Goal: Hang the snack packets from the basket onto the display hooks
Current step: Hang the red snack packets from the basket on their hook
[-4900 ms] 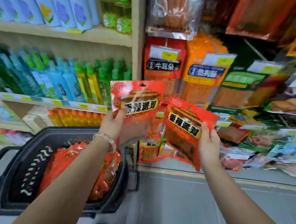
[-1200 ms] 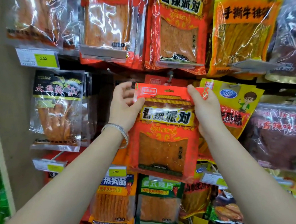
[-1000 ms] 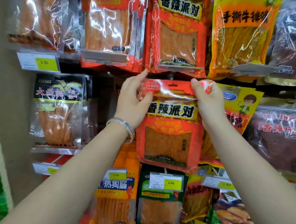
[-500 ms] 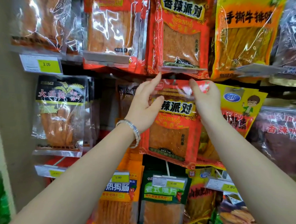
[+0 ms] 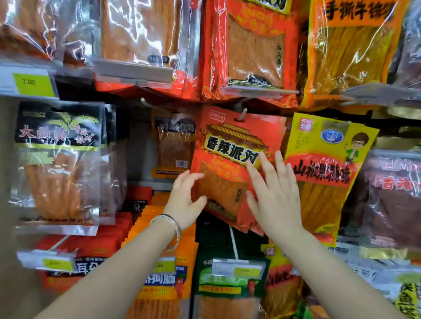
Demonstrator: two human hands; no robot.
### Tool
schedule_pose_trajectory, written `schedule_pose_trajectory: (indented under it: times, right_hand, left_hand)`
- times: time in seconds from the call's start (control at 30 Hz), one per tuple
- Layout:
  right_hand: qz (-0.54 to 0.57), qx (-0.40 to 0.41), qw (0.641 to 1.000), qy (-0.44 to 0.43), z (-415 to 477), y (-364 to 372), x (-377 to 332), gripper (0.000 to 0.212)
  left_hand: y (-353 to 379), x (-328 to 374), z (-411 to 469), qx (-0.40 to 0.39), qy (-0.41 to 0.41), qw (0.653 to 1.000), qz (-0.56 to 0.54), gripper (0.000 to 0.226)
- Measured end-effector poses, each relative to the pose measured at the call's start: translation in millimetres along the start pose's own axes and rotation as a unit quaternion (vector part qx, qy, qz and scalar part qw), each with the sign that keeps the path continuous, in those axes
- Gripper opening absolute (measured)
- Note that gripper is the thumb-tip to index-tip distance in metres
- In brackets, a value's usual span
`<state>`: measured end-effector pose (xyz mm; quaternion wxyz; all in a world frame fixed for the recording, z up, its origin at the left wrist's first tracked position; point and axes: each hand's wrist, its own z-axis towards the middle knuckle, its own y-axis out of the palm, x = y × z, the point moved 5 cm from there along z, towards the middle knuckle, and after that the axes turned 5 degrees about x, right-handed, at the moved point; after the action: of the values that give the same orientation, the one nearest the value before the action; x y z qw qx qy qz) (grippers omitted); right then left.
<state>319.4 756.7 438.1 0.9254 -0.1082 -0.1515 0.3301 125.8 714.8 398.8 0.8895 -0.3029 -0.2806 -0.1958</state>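
A red snack packet (image 5: 228,170) hangs from a display hook (image 5: 242,114) through the hole in its top edge, tilted so that its lower end swings to the right. It sits between a black-topped packet (image 5: 173,145) further back on its left and a yellow packet (image 5: 326,170) just beside it on its right. The left hand (image 5: 185,202), a bracelet (image 5: 169,224) on its wrist, is at the packet's lower left edge, its fingers (image 5: 191,178) loosely spread and gripping nothing. The right hand (image 5: 274,201) is in front of the packet's right side with fingers (image 5: 265,168) wide and straight; whether they touch the wrapper I cannot tell. A green packet (image 5: 229,284) hangs below.
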Motion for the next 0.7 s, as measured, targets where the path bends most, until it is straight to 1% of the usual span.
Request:
schedule_pose_trajectory:
  times: [0.07, 0.17, 0.23, 0.27, 0.33, 0.4, 0.53, 0.57, 0.63, 0.7]
  right_hand:
    - [-0.049, -0.048, 0.998, -0.006, 4.0, 12.9, 3.1, 0.060]
    - [-0.136, -0.098, 0.986, -0.018, 13.7, 29.1, 6.2, 0.057]
    - [-0.169, -0.135, 0.976, -0.027, 23.4, 40.1, 5.9, 0.054]
    - [-0.171, -0.167, 0.970, -0.031, 27.7, 48.9, 5.5, 0.054]
    - [-0.157, -0.232, 0.960, -0.015, 37.1, 69.3, 5.8, 0.054]
    - [-0.128, -0.273, 0.953, 0.019, 45.3, 85.0, 7.9, 0.056]
    - [-0.035, -0.355, 0.932, 0.064, 51.7, 99.4, 12.1, 0.070]
    - [-0.010, -0.371, 0.925, 0.076, 51.5, 99.0, 12.8, 0.070]
    - [0.040, -0.393, 0.914, 0.095, 49.7, 95.0, 11.0, 0.058]
    - [0.095, -0.382, 0.913, 0.109, 45.3, 85.2, 3.2, 0.047]
  left_hand:
    - [7.1, -6.8, 5.6, -0.010, -0.002, 1.000, 0.000, 0.049]
    - [13.4, -17.2, 18.6, -0.004, -0.026, 1.000, 0.006, 0.048]
    - [16.6, -25.0, 28.7, -0.007, -0.048, 0.999, 0.012, 0.050]
    - [19.2, -29.0, 33.5, -0.016, -0.054, 0.998, 0.012, 0.054]
    - [26.3, -36.6, 41.3, -0.049, -0.068, 0.996, 0.014, 0.064]
    - [33.1, -43.8, 47.9, -0.073, -0.090, 0.993, 0.033, 0.070]
    - [38.4, -52.9, 60.1, -0.097, -0.142, 0.982, 0.080, 0.073]
    - [36.9, -53.3, 62.2, -0.099, -0.157, 0.980, 0.075, 0.071]
    - [31.8, -50.5, 61.7, -0.103, -0.169, 0.979, 0.056, 0.065]
    - [23.3, -42.9, 52.6, -0.109, -0.167, 0.979, 0.048, 0.055]
